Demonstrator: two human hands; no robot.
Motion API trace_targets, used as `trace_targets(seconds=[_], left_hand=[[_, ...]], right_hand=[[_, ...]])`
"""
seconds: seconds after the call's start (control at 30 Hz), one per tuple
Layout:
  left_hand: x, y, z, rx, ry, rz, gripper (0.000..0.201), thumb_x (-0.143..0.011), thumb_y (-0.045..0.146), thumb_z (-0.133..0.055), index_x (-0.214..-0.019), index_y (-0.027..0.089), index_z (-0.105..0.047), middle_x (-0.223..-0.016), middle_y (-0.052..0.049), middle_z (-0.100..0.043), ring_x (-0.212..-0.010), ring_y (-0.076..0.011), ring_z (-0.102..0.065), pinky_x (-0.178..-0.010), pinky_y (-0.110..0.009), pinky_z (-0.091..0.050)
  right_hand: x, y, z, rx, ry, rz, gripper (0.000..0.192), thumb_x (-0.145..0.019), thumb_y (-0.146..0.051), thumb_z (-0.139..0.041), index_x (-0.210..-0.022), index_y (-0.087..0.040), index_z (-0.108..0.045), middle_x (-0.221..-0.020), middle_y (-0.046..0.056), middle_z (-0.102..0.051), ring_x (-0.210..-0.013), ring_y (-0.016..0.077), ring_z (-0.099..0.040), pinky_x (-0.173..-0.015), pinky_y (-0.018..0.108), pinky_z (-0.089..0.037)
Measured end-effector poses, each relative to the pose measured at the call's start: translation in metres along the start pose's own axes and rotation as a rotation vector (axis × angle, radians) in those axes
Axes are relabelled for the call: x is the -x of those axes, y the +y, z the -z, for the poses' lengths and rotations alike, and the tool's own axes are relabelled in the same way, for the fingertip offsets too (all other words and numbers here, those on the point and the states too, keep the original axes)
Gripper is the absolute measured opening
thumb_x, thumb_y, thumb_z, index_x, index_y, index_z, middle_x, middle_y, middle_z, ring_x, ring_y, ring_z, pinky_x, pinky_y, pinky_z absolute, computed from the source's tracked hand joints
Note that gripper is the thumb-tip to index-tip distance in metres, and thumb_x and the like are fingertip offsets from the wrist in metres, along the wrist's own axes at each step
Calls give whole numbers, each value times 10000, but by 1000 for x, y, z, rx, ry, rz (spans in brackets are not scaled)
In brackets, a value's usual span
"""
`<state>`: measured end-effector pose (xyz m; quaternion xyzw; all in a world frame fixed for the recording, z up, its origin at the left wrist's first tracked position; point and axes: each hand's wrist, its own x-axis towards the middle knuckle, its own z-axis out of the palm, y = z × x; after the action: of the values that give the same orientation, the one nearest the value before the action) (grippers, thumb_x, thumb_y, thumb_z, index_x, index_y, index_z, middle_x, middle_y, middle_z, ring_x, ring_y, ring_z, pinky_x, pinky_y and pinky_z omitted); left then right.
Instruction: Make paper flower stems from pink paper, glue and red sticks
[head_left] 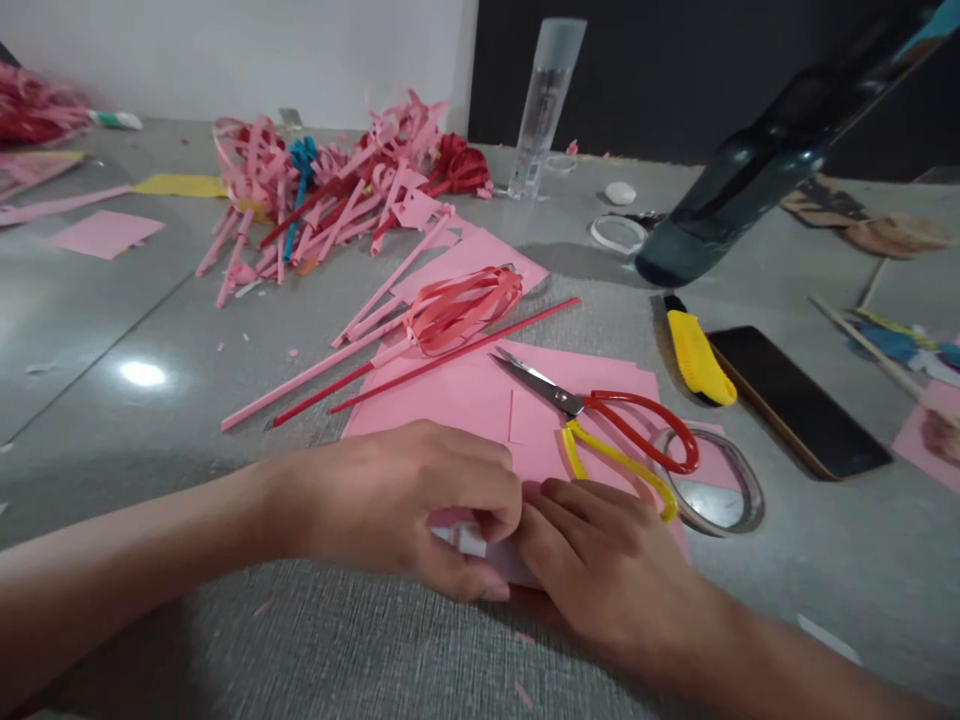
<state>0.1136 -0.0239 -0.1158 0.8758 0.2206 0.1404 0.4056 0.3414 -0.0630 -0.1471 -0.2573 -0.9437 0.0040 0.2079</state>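
Observation:
My left hand [409, 505] and my right hand [604, 565] meet at the near edge of the grey table, fingers pinched together on a small folded piece of pink paper [469, 540], mostly hidden under them. Just beyond lie pink paper sheets [465, 400]. Scissors with one red and one yellow handle [600, 425] rest on the sheets, right of my hands. A red-and-pink paper flower on a stick [457, 310] lies behind the sheets with thin red and pink paper sticks [420, 365].
A pile of pink, red and blue paper flowers [337, 190] sits at the back. A clear tape roll [712, 490], yellow utility knife [697, 355], dark phone [799, 400], dark bottle [757, 170] and clear bottle [544, 100] stand right.

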Motion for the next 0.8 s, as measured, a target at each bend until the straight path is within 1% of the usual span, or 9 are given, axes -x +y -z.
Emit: trace_targets(seconds=[0.13,0.2,0.27,0.33,0.4,0.47,0.57,0.7,0.8], left_hand=[[1,2,1,-74,-11,-35,191,-877,255,-756,-839,197,-577,-837,32,-618,-761,-100,-576,-698,-217,-447],[3,5,5,-154,4,-12,174,-932,324,-714,-915,195,-599,-889,17,-655,-771,-109,-599,-689,-230,-458],[5,10,8,-322,60,-14,153,-1008,323,-594,-1022,173,-621,-937,-20,-687,-799,-144,-626,-708,-273,-485],[7,17,9,-543,132,-71,208,-1035,237,-476,-1141,135,-624,-995,-65,-711,-877,-196,-650,-765,-335,-511],[6,23,8,-753,201,-127,278,-1019,170,-450,-1242,114,-605,-1075,-88,-722,-952,-230,-658,-803,-377,-520],[4,28,4,-933,261,-131,291,-1009,157,-482,-1272,124,-604,-1098,-78,-729,-920,-221,-664,-746,-369,-513],[-1,33,-3,-1071,336,-184,224,-1017,196,-513,-1191,154,-647,-954,-41,-732,-738,-174,-633,-580,-344,-445],[-2,33,-10,-1101,420,-265,138,-1001,251,-545,-977,192,-667,-613,26,-591,-498,-133,-496,-450,-329,-316],[-1,30,-14,-1111,442,-223,220,-954,217,-565,-734,216,-561,-489,48,-454,-409,-121,-390,-417,-323,-246]], right_hand=[[0,2,1,-7,2,16,286,-1046,-246,-456,-819,-185,-618,-709,37,-711,-598,200,-628,-540,364,-381],[0,5,3,-66,-20,-59,317,-1055,-329,-452,-836,-176,-622,-672,36,-687,-560,194,-614,-511,351,-384],[-1,8,7,-196,-94,-220,343,-1037,-426,-486,-836,-179,-613,-628,19,-653,-489,165,-561,-464,323,-360],[-1,10,14,-383,-176,-411,342,-1014,-469,-518,-825,-195,-599,-626,5,-639,-480,141,-534,-449,290,-358],[-1,9,22,-575,-204,-582,327,-1005,-477,-527,-829,-211,-601,-692,12,-662,-572,148,-582,-500,268,-424],[-2,7,30,-767,-185,-749,298,-978,-499,-566,-890,-221,-625,-801,30,-688,-718,175,-635,-592,273,-499],[-9,3,38,-1195,-297,-901,299,-910,-513,-688,-899,-222,-616,-799,7,-625,-717,147,-580,-622,254,-489],[-20,-4,37,-1889,-513,-838,391,-925,-543,-665,-786,-198,-544,-609,-74,-381,-508,58,-287,-489,202,-239],[-22,-11,31,-2000,-512,-851,392,-946,-544,-637,-790,-199,-535,-572,-89,-325,-487,58,-237,-478,216,-183]])
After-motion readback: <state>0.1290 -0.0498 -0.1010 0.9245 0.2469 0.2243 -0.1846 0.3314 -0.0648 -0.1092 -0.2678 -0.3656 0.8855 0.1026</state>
